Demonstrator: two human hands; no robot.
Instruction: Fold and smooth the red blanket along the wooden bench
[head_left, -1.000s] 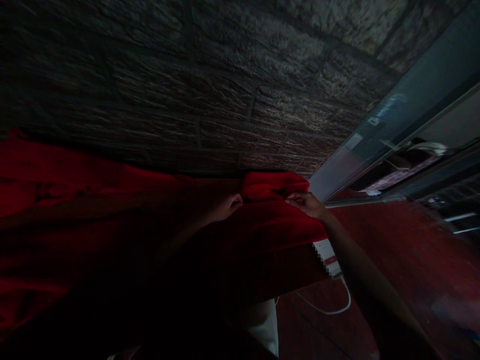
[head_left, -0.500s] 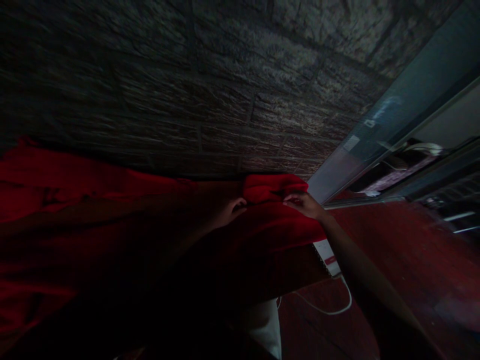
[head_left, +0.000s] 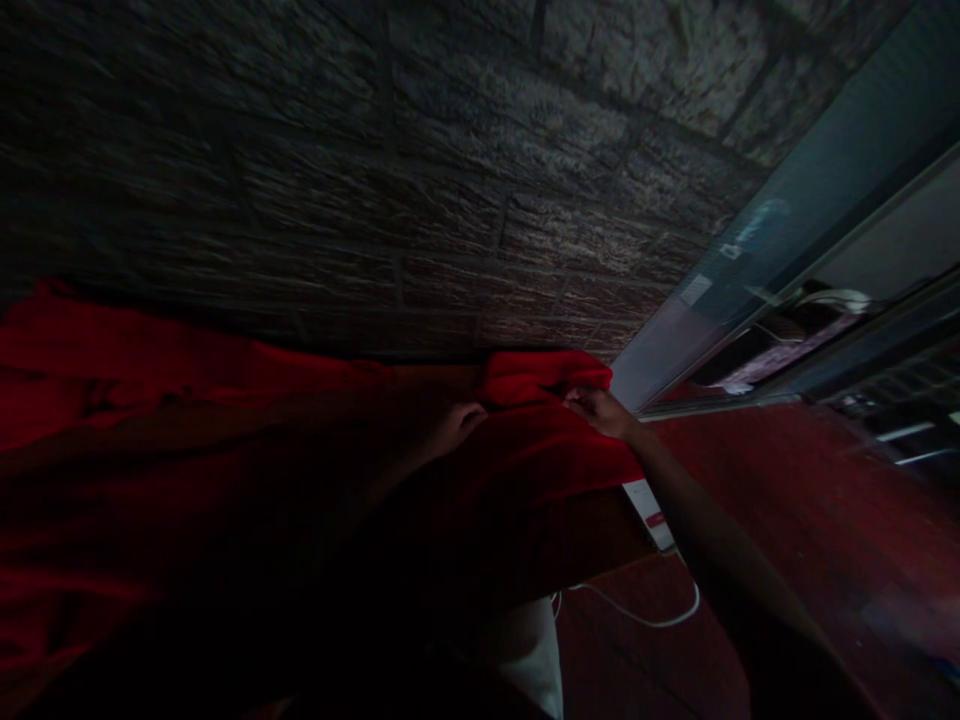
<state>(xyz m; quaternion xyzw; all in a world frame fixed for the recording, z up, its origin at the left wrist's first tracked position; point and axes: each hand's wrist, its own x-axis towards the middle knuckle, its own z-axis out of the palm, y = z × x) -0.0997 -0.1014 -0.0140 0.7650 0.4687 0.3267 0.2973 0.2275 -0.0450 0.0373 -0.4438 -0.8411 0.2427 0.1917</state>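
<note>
A red cloth (head_left: 547, 445) lies on a dark table against the wall, its far part folded over into a thick flap. My left hand (head_left: 457, 424) pinches the cloth at the left end of that fold, fingers closed. At the fold's right end, my right hand (head_left: 598, 411) grips the same cloth between thumb and fingers. More red fabric (head_left: 150, 350) lies bunched along the wall on the left. Deep shadow hides much of the cloth nearest me and most of my left forearm.
A stone-block wall (head_left: 450, 180) rises behind the table. To the right stand a grey door frame (head_left: 697, 290) and a red floor (head_left: 795, 500). A white box-like item (head_left: 649, 515) sits at the table's right edge, with a white cable (head_left: 660, 624) hanging below.
Both hands stay at the fold with almost the same grip; the left fingers look slightly closer together. The view has shifted a little, moving the door frame and floor slightly left.
</note>
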